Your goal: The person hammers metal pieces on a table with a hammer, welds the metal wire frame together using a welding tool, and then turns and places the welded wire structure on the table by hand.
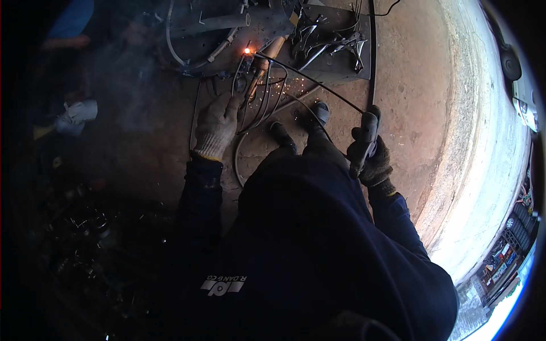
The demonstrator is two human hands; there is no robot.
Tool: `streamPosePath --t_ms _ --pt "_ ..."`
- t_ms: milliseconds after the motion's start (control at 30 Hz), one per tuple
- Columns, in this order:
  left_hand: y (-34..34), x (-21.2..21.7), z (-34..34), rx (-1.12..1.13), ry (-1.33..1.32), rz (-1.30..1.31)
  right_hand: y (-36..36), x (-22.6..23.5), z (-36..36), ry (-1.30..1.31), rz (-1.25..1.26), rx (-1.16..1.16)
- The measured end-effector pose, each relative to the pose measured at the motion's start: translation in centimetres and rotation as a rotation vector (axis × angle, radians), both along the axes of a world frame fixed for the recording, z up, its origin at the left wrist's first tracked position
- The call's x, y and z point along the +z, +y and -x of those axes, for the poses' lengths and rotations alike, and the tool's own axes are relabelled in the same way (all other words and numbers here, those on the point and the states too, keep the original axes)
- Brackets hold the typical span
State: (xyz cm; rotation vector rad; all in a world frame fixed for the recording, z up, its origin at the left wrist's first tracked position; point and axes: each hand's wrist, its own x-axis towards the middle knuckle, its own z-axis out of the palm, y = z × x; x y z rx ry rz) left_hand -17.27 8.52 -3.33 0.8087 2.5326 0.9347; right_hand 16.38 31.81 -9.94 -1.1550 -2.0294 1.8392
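Note:
My right hand (375, 165), in a dark work glove, grips a welding electrode holder (365, 139). From its jaw a long thin electrode (318, 83) slants up and left. Near the electrode's far end burns a bright orange weld spot (247, 51), with sparks (287, 88) falling below it. My left hand (216, 126) wears a pale knit glove and is closed around what looks like a thin metal rod (235, 79) that reaches up toward the glow. The exact joint is hidden by glare and smoke. Just right of the glow lies a tan tapered metal piece (272, 54).
A dark metal bench (335, 71) spans the top, bearing a pipe (219, 23) and a pile of metal parts (335, 45). Cables (238, 162) loop near my feet (296, 129). At left, in smoke, are another person's blue sleeve (73, 20) and a whitish glove or cloth (79, 113).

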Motion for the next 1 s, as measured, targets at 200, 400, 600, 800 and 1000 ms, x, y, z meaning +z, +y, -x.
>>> streamPosePath --t_ms 200,400,600,800,1000 --pt "0.6 2.3 0.3 0.041 -0.239 0.053 -1.4 5.6 2.8 -0.119 -0.153 0.086" --pt "1.5 4.1 0.4 -0.010 -0.121 0.168 -1.6 8.8 4.9 -0.214 -0.195 0.179" --pt "1.5 3.6 0.6 0.051 -0.292 0.171 -1.6 8.5 4.9 -0.196 -0.189 0.184" --pt "1.6 3.6 0.9 0.046 -0.293 0.219 -1.7 7.1 4.3 -0.177 -0.162 0.141" --pt "1.7 3.8 0.8 0.042 -0.280 0.196 -1.5 7.2 4.5 -0.190 -0.201 0.156"
